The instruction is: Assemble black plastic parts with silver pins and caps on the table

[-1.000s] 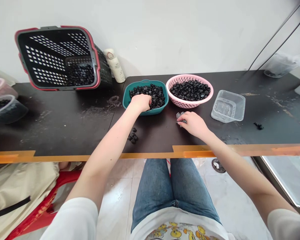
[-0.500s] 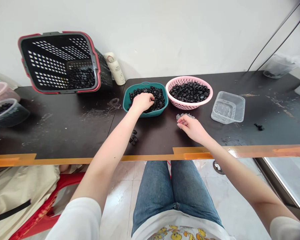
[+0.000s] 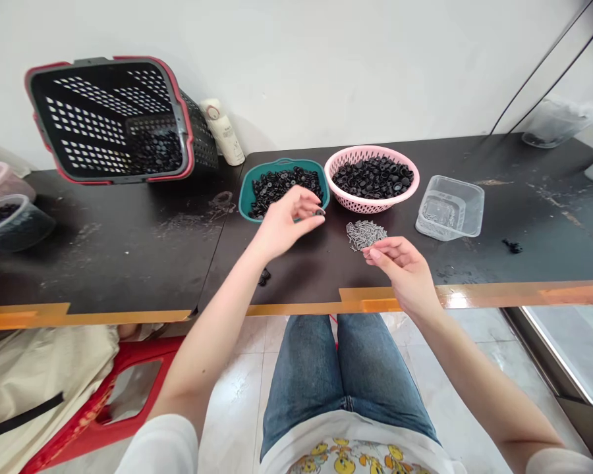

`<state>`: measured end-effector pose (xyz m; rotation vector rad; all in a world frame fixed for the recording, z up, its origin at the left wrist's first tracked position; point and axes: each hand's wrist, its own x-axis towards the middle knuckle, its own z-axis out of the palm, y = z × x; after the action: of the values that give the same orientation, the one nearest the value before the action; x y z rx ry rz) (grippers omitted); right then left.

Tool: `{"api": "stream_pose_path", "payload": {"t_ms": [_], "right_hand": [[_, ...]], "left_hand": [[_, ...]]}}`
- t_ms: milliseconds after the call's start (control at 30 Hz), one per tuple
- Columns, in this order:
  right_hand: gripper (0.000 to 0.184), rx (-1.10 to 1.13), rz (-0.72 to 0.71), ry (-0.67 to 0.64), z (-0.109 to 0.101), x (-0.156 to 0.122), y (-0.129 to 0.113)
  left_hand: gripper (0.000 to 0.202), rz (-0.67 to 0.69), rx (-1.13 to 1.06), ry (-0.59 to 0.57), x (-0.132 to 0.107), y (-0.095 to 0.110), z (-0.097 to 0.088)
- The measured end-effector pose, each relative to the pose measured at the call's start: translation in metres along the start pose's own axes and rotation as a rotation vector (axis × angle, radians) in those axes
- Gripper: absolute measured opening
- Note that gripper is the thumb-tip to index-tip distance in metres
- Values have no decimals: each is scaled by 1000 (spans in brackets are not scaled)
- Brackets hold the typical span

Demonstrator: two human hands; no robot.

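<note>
My left hand [image 3: 292, 222] is over the front edge of the teal basket [image 3: 248, 195], pinching a small round black part [image 3: 319, 212] between thumb and fingertips. Many black ring-like parts [image 3: 277, 187] fill that basket. Beside a pile of small metal screws [image 3: 364, 233], my right hand [image 3: 399, 263] is closed at the fingertips. What it pinches is too small to make out for certain. Behind the pile stands a pink basket [image 3: 336, 186] of black cap-like parts [image 3: 373, 178]. A few black pieces [image 3: 263, 276] lie on the table, partly hidden by my left forearm.
A clear plastic tub [image 3: 449, 207] stands at the right, near a small black cluster [image 3: 512, 246]. To the left, a dark crate [image 3: 190, 141] lies on its side beside a white bottle [image 3: 223, 133]. Tubs [image 3: 17, 227] stand far left. Orange tape [image 3: 296, 309] lines the table's front edge.
My left hand has come out of the teal basket toward me and rightward, with a black part in its fingers. My right hand has drawn back from the screw pile, uncovering it.
</note>
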<state>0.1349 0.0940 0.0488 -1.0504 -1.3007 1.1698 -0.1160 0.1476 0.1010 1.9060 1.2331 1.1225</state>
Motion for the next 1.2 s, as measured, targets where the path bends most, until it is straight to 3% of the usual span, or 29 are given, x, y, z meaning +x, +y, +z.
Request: {"api": "stream_pose_path", "payload": {"t_ms": [133,233,367,633,967,1200], "right_hand": [[18,67,-186,56,16,-16,-23],[16,23,-350,74,27,-30,-32],[16,-75,-477,-53,32,-42,-33],[21,-271,-587,-67,25,-48,-34],[29,-182,-760,-106,25,-44,-32],[31,-115,-686,-120,24,-46,-29]], "left_hand": [[21,-48,-255,-54,-54,24,28],[17,-53,-296,19,-82,35,46],[15,-26,-292,125,-101,46,56],[12,-19,-230,146,-109,50,58],[15,21,-261,151,-110,54,63],[18,29,-341,193,-110,54,66]]}}
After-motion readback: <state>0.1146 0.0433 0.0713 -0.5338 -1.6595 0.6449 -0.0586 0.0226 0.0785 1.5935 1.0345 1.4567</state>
